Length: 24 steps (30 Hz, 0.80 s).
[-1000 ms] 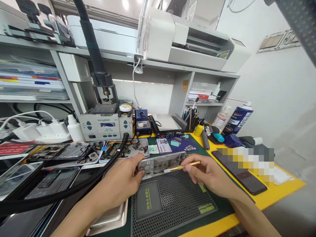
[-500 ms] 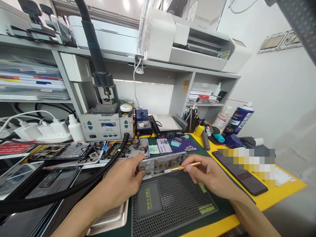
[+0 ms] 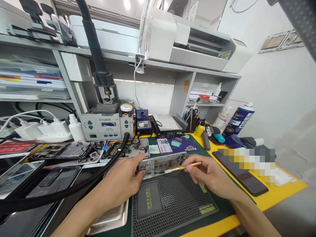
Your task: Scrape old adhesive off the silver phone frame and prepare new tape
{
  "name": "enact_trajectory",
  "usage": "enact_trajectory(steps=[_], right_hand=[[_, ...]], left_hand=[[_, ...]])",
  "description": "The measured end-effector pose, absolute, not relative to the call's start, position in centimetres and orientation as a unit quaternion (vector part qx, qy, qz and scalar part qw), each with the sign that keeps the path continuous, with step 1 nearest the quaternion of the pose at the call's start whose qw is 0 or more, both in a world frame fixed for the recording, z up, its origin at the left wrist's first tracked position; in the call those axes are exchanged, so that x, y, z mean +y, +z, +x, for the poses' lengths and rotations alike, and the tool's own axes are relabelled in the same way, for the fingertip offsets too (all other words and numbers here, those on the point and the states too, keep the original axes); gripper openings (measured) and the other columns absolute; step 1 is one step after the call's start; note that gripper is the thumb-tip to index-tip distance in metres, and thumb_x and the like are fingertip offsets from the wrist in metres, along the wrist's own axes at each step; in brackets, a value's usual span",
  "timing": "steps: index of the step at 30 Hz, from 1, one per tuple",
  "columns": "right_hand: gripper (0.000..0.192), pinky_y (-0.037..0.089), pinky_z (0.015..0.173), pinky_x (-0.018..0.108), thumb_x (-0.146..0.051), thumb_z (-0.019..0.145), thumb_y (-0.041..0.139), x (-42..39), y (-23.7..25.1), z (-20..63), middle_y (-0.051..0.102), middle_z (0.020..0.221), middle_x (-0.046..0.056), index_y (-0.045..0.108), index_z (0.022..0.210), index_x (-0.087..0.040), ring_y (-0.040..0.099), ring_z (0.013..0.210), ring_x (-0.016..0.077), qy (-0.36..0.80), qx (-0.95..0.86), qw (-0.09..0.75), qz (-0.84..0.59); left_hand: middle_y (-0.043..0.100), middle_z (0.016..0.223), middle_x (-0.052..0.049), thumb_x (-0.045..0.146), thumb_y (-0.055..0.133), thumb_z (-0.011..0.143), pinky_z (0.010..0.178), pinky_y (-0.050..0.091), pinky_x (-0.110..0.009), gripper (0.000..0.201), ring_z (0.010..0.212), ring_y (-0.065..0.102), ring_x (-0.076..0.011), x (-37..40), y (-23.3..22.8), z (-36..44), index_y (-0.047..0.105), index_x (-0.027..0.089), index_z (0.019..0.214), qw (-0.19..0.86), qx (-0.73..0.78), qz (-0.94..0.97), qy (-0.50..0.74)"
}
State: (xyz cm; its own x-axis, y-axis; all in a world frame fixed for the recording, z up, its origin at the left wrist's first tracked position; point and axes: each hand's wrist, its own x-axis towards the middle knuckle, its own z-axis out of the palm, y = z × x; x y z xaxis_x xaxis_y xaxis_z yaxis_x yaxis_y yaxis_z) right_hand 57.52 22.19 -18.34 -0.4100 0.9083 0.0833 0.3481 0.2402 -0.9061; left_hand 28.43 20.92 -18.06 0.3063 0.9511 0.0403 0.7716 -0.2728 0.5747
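Note:
A phone frame (image 3: 160,165), grey and stripped of its screen, stands tilted on its long edge at the back of the dark perforated mat (image 3: 177,204). My left hand (image 3: 127,174) pinches its left end between thumb and fingers. In my right hand (image 3: 206,171), closed at the frame's right end, is a slim gold-handled tool (image 3: 184,167) with a pale tip. That tip lies against the frame's lower edge; its exact kind is too small to tell. My right fingers partly cover the frame's right corner.
A black hose (image 3: 98,179) crosses the left side over several phones. Behind the frame are a parts tray (image 3: 145,144) and a hot-air station (image 3: 106,126). On the yellow bench edge at right lies a black phone (image 3: 239,174), near a spray can (image 3: 238,120).
Almost nothing differs. Both hands keep their grips, and the tool's tip stays at the frame's lower edge; the view has shifted very slightly.

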Motion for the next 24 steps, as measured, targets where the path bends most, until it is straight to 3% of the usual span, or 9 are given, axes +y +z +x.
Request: enact_trajectory(steps=[12, 17, 24], right_hand=[[0.026, 0.033, 0.047, 0.023, -0.044, 0.096, 0.066, 22.21, -18.34, 57.51, 0.050, 0.058, -0.005, 0.069, 0.096, -0.017, 0.047, 0.052, 0.0110, 0.456, -0.697, 0.346, -0.432], [0.026, 0.029, 0.043, 0.023, -0.043, 0.096, 0.066, 22.55, -18.84, 57.93, 0.053, 0.055, -0.004, 0.070, 0.098, -0.017, 0.043, 0.046, 0.0105, 0.487, -0.675, 0.361, -0.421], [0.025, 0.032, 0.039, 0.020, -0.042, 0.090, 0.074, 22.62, -18.28, 58.04, 0.064, 0.073, 0.001, 0.071, 0.091, -0.016, 0.047, 0.045, 0.0073, 0.555, -0.604, 0.413, -0.395]], left_hand=[[0.063, 0.076, -0.001, 0.024, 0.047, 0.095, 0.057, 0.034, -0.027, 0.009, 0.061, 0.055, -0.0206, 20.94, -17.94, 28.54, 0.056, 0.025, 0.095, 0.250, 0.552, 0.768, 0.207], [0.067, 0.080, -0.001, 0.025, 0.049, 0.094, 0.063, 0.040, -0.028, 0.012, 0.072, 0.061, -0.0224, 20.80, -17.83, 28.46, 0.060, 0.024, 0.097, 0.291, 0.531, 0.761, 0.234], [0.072, 0.096, -0.004, 0.026, 0.054, 0.091, 0.079, 0.049, -0.032, 0.024, 0.090, 0.066, -0.0242, 20.98, -17.58, 27.99, 0.065, 0.017, 0.111, 0.412, 0.482, 0.718, 0.288]])
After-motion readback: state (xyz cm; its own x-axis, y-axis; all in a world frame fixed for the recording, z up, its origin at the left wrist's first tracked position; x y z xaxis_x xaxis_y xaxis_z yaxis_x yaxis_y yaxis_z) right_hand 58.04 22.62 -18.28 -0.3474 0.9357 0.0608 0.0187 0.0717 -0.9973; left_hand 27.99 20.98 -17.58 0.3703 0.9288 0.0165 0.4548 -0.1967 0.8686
